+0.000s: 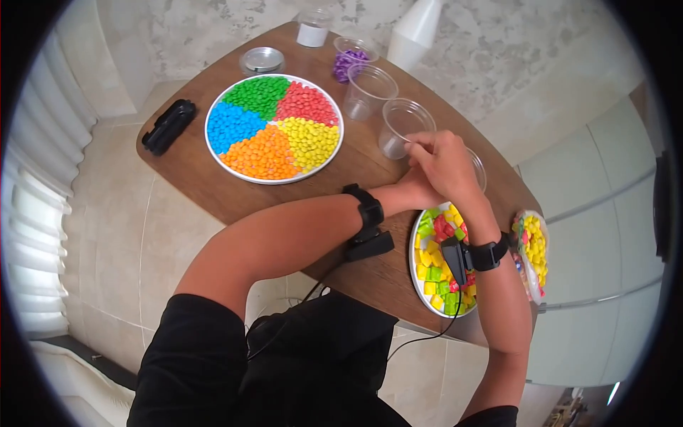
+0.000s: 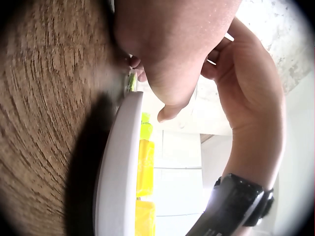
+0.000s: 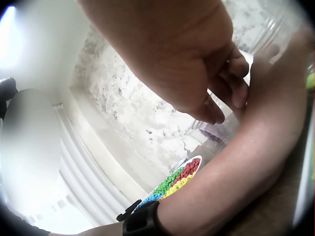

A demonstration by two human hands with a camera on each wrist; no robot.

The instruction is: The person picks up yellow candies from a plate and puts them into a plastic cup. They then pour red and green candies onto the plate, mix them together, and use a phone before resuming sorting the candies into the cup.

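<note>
My left hand reaches across beside the oval plate of wrapped candies, partly hidden under my right hand. In the left wrist view the thumb of my left hand points away from the other fingers; the fingertips are by a green candy. I cannot tell whether they hold it. My right hand, fingers loosely curled, is above the left one, its fingertips overlapping the rim of a clear plastic cup. Nothing shows between them. Another clear cup is half hidden behind the right hand.
A round plate bears candies sorted by colour in wedges. Beyond stand a clear cup, a cup with purple pieces, a jar and a lid. A black case lies left, a candy bag right.
</note>
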